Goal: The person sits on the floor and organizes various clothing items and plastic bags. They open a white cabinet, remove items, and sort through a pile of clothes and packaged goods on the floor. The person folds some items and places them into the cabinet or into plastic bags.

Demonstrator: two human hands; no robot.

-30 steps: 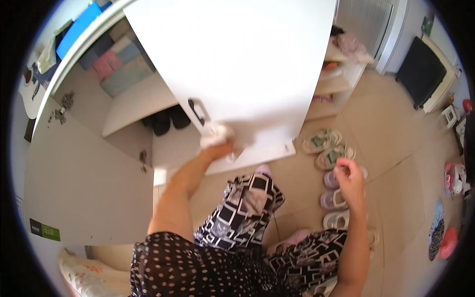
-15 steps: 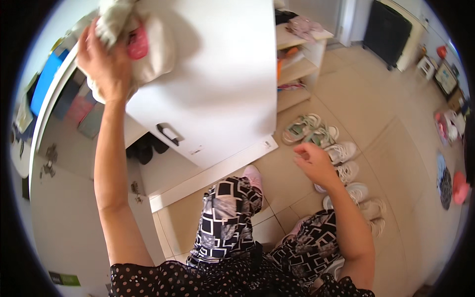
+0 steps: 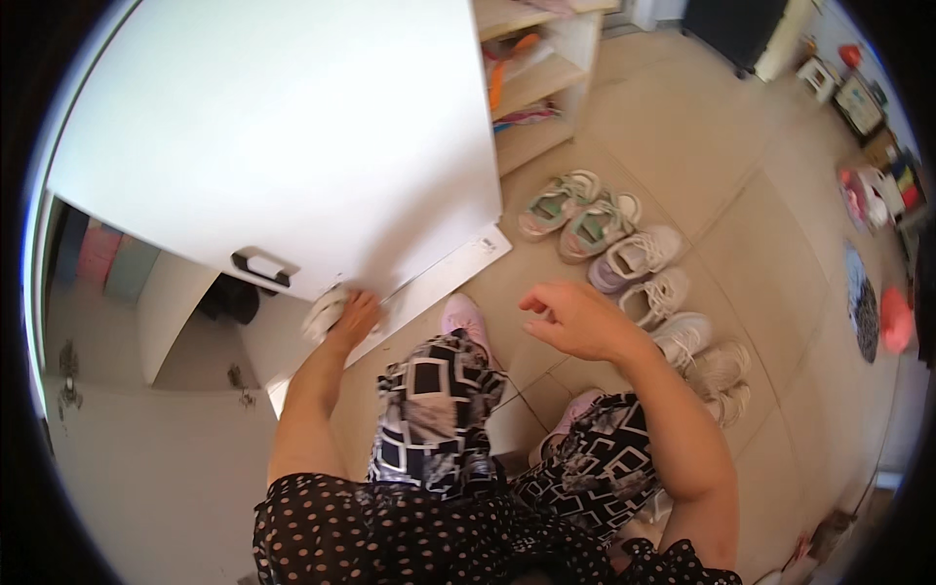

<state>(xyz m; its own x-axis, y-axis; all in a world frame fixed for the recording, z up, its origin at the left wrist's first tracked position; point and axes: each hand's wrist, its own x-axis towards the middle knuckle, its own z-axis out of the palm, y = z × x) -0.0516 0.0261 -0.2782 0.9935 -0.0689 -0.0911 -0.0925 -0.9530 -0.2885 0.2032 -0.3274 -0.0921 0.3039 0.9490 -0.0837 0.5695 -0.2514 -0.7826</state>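
My left hand [image 3: 359, 317] is closed on a crumpled cream cloth [image 3: 326, 312] at the lower edge of a white cabinet door [image 3: 292, 127]. The cloth is partly hidden by my fingers and slightly blurred. A black handle [image 3: 261, 267] is set in the door, up and left of that hand. Over the floor, my right hand [image 3: 575, 317] hangs with loosely bent fingers apart and nothing in them. It is nearest to a row of shoes, including green-and-white sneakers [image 3: 600, 226] and white sneakers [image 3: 655, 294].
At the left stands another opened cabinet door [image 3: 156, 468], with dark shoes [image 3: 234, 297] inside the compartment. A wooden shelf [image 3: 541, 83] holds coloured items beyond the door. Farther off are a black suitcase [image 3: 731, 29] and a white stool [image 3: 817, 78]. My feet wear pink shoes [image 3: 464, 317].
My left hand has come down from the cabinet top to the door's lower edge with the cloth. The view has shifted; the cream bag with a pink patch is out of sight.
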